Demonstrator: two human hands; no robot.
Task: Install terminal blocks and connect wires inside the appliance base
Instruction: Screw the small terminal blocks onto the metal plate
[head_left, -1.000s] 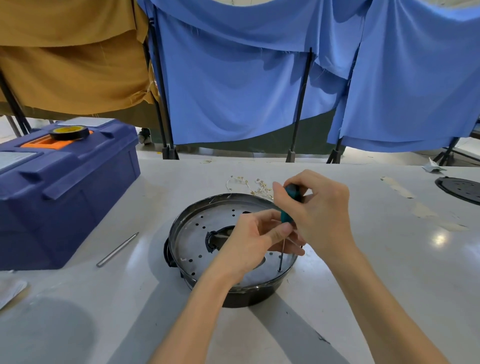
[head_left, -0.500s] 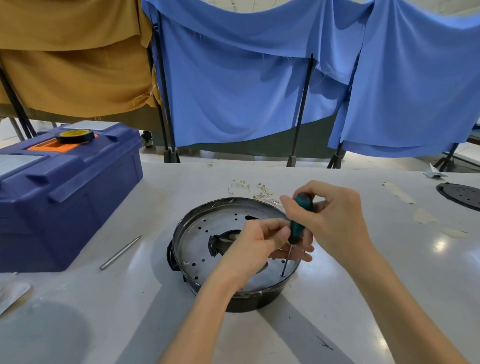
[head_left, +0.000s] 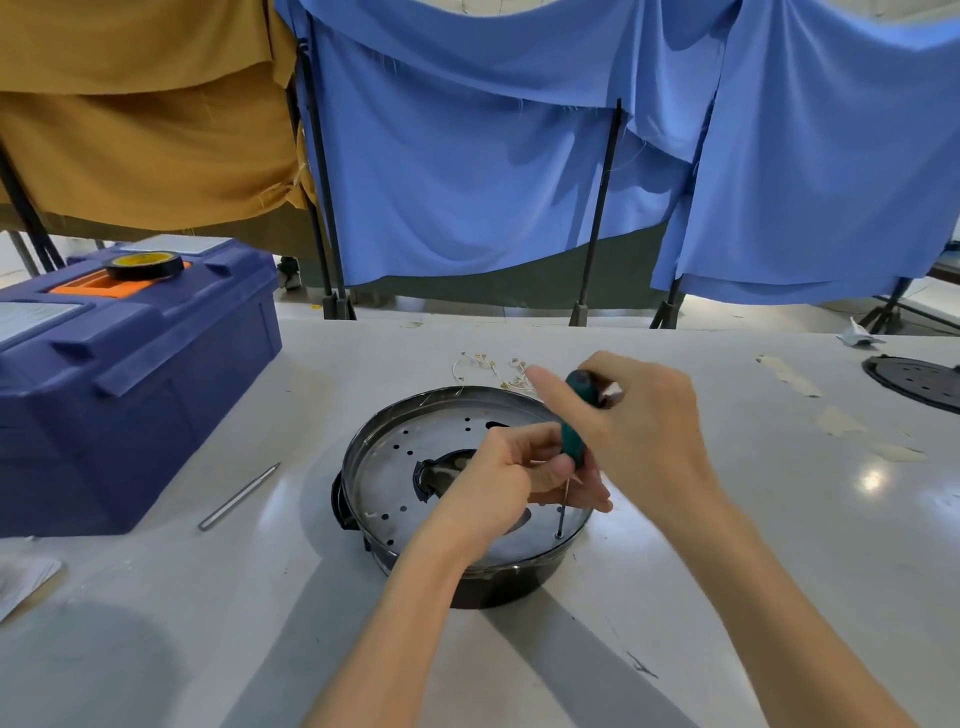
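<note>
Our right hand (head_left: 639, 431) grips the green-handled screwdriver (head_left: 575, 431), tip down at the perforated plate of the appliance base (head_left: 457, 493) on the worktop (head_left: 727, 571); our left hand (head_left: 498, 483) pinches its shaft; loose wires (head_left: 493, 369) lie just behind.

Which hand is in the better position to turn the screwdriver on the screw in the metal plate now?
The right hand: its grip already wraps the green screwdriver handle, tip down at a hole near the plate rim. The left hand only steadies the lower handle.
</note>
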